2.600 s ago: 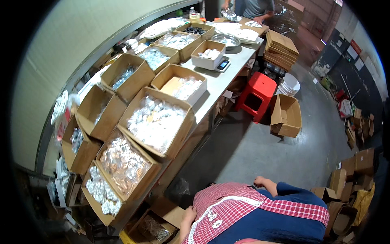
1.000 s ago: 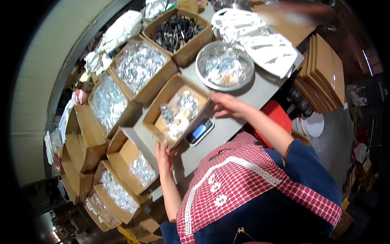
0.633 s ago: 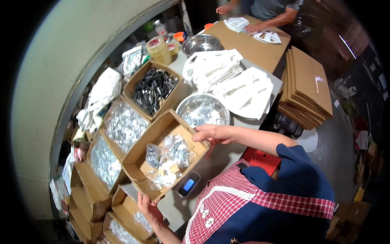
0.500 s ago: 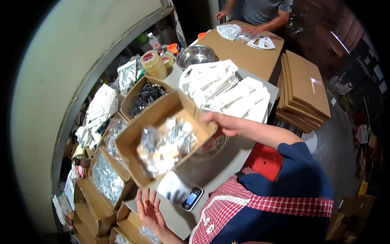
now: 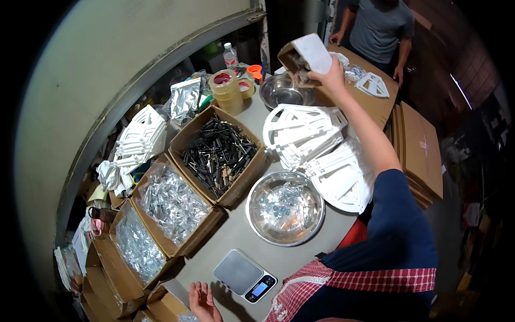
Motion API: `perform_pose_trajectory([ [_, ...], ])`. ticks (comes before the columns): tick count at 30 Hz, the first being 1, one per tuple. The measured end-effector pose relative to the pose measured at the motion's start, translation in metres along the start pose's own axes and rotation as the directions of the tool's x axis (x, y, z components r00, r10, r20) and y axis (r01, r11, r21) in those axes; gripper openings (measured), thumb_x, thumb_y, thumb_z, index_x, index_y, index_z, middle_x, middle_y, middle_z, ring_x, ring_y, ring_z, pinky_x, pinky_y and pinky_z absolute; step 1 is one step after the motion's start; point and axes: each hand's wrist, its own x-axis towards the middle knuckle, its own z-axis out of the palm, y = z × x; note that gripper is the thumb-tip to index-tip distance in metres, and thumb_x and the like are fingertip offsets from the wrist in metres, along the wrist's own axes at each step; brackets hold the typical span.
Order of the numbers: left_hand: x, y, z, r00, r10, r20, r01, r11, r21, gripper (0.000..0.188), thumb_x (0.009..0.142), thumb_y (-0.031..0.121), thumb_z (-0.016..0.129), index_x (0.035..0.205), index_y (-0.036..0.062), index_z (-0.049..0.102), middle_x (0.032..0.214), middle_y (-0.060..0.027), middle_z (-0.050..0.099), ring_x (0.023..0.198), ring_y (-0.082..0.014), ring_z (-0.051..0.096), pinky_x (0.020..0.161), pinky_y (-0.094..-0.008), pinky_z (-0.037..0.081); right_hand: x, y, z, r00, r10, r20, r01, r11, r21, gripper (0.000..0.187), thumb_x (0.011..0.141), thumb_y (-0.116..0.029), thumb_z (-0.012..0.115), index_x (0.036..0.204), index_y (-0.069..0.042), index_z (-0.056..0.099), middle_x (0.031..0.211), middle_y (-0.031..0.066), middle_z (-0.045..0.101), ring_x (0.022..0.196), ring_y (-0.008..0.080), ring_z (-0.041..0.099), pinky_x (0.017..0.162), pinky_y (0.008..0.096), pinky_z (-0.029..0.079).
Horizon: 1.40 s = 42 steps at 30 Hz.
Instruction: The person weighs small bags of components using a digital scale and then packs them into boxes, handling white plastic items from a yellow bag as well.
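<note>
Box (image 5: 315,52) moved outward, tilted above steel bowl (image 5: 280,97), right hand (image 5: 331,78) clamped on it, left hand (image 5: 202,304) uncurled near scale (image 5: 238,271)

scale display (image 5: 259,289): lit, digits illegible | tape roll (image 5: 222,79): red print, illegible | bottle (image 5: 230,57): label illegible

The tipped cardboard box (image 5: 315,51) hides most of its own inside and some fingers of the right hand (image 5: 332,77); the bits at its mouth are too blurred to name. Left of that hand, it covers part of the steel bowl (image 5: 279,101). Beyond, 1 co-worker (image 5: 379,29) is cut off by the top edge. The lower edge crops the left hand (image 5: 203,303); right of it, the digital scale's (image 5: 240,271) readout is too small to tell.
</note>
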Motion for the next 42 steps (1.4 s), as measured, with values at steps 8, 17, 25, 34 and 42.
perform_pose_trajectory([
  [8, -0.019, 0.013, 0.017, 0.984, 0.053, -0.170, -0.034, 0.993, 0.114, 0.050, 0.090, 0.007, 0.049, 0.133, -0.0093, 0.032, 0.130, -0.0245, 0.043, 0.114, -0.0373, 0.051, 0.096, -0.0432, 0.047, -0.021, 0.000, 0.028, 0.954, -0.280, 0.109, 0.288, 0.956, -0.059, 0.090, 0.050, -0.018, 0.084, 0.126, -0.002, 0.038, 0.123, 0.0206, 0.044, 0.115, 0.0397, 0.040, 0.099, 0.0470, 0.034],
  [17, -0.040, -0.004, -0.043, 0.950, 0.215, -0.228, -0.196, 0.975, 0.103, 0.051, 0.093, 0.017, 0.052, 0.135, -0.0055, 0.034, 0.134, -0.0201, 0.043, 0.114, -0.0325, 0.053, 0.096, -0.0377, 0.047, -0.032, -0.048, -0.071, 0.989, -0.113, -0.092, 0.137, 0.938, 0.318, 0.078, 0.062, -0.026, 0.080, 0.125, -0.001, 0.041, 0.115, 0.0151, 0.049, 0.103, 0.0291, 0.051, 0.089, 0.0416, 0.043],
  [25, -0.086, 0.014, -0.082, 0.929, 0.262, -0.260, -0.279, 0.960, -0.031, 0.054, 0.093, 0.014, 0.051, 0.136, -0.0095, 0.028, 0.131, -0.0210, 0.045, 0.111, -0.0361, 0.055, 0.090, -0.0410, 0.051, -0.204, -0.145, -0.128, 0.483, -0.138, 0.865, -0.805, 0.320, 0.500, 0.057, 0.089, -0.036, 0.052, 0.136, -0.008, 0.036, 0.125, 0.0090, 0.049, 0.113, 0.0195, 0.052, 0.086, 0.0372, 0.049],
  [34, -0.093, 0.085, -0.165, 0.915, 0.359, -0.186, -0.355, 0.933, 0.056, 0.044, 0.093, 0.014, 0.050, 0.128, -0.0095, 0.038, 0.127, -0.0206, 0.046, 0.111, -0.0320, 0.055, 0.090, -0.0381, 0.050, -0.391, -0.242, -0.139, 0.025, -0.103, 0.994, -0.909, 0.412, 0.065, 0.062, 0.088, -0.036, 0.054, 0.143, -0.015, 0.031, 0.134, 0.0099, 0.041, 0.120, 0.0252, 0.044, 0.083, 0.0459, 0.049],
  [42, -0.026, 0.207, -0.342, 0.895, 0.417, -0.156, -0.385, 0.901, 0.197, 0.033, 0.090, 0.009, 0.051, 0.119, -0.0041, 0.049, 0.116, -0.0133, 0.055, 0.101, -0.0248, 0.061, 0.081, -0.0359, 0.053, -0.447, -0.199, -0.127, 0.244, 0.243, 0.939, -0.829, 0.554, 0.072, 0.062, 0.090, -0.055, 0.042, 0.136, -0.014, 0.041, 0.137, 0.0071, 0.043, 0.122, 0.0237, 0.045, 0.090, 0.0405, 0.046],
])
